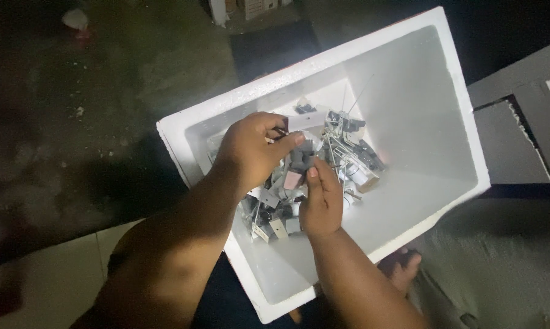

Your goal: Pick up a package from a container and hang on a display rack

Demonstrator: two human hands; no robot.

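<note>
A white foam box (421,91) lies tilted in front of me, and both my hands reach into it. A heap of small metal brackets, clips and dark wired parts (342,155) is piled in its left half. My left hand (250,149) is over the heap, fingers curled around some small pieces with the thumb pointing right. My right hand (322,198) rests on the pile just below, fingertips pinching a small grey piece (293,178). The two hands almost touch. What exactly the left hand holds is partly hidden by its fingers.
The box's right half is bare white. A dark, dirty floor (104,122) spreads at the left. A grey ledge or step (518,122) stands at the right. A bare foot (403,268) shows under the box's lower edge. Pale tiles (55,274) lie at bottom left.
</note>
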